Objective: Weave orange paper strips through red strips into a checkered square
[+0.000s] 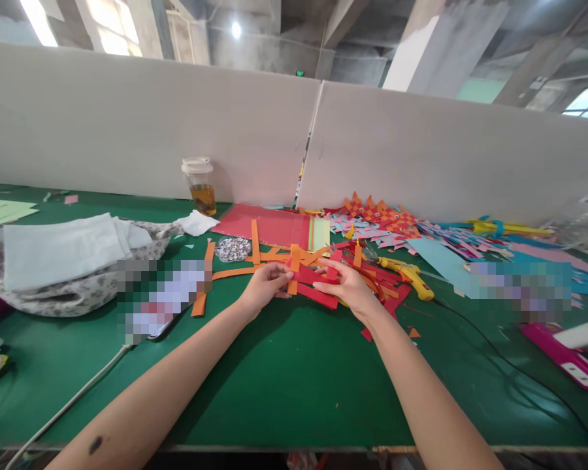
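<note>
Between my two hands, just above the green table, are red paper strips (316, 295) crossed with an orange paper strip (294, 261). My left hand (269, 286) pinches the left side, where the orange strip crosses the red. The fingers of my right hand (345, 285) are closed on the right part of the red strips. Orange strips (235, 272) lie on the table beside my left hand. More red strips (396, 301) are piled behind and right of my right hand. A bag of googly eyes (233, 249) lies beyond my left hand.
A yellow glue gun (411, 274) with a black cord lies at right. Woven orange-red paper pieces (382, 215) are heaped behind it. A cup of tea (202, 189) stands at the back. A phone (169, 300) and a patterned cloth bag (78, 300) lie left; a magenta power strip (563, 356) is right.
</note>
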Tool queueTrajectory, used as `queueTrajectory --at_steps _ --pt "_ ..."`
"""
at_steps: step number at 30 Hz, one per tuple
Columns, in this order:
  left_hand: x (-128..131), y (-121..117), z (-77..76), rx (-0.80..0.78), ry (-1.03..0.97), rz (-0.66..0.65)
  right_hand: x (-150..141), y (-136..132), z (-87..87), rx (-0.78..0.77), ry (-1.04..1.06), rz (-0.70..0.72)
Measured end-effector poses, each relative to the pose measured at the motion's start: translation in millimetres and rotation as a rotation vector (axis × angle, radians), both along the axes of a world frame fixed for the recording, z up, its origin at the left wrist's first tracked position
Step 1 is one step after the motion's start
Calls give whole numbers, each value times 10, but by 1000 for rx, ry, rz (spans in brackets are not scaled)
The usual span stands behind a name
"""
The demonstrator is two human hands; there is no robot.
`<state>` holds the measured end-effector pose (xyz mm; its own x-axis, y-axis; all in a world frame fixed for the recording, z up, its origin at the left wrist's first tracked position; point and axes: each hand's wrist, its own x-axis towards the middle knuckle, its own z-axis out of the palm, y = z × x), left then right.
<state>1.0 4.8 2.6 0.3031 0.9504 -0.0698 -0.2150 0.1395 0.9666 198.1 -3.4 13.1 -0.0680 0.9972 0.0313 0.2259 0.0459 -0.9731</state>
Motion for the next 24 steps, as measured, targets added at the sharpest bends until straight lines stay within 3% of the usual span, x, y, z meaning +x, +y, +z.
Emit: queueTrajectory --at_steps 6,10,17,24 --pt "2 12 -6 -4 -5 30 -1 36 -13 -22 44 -64" --pt "11 -13 8 31 61 -31 -15 12 37 38 -43 -95" --pt "75 -136 58 78 176 -231 -45 -66 91 56 -157 22" --pt "73 -144 51 108 184 -257 -106 -128 193 69 -123 116"
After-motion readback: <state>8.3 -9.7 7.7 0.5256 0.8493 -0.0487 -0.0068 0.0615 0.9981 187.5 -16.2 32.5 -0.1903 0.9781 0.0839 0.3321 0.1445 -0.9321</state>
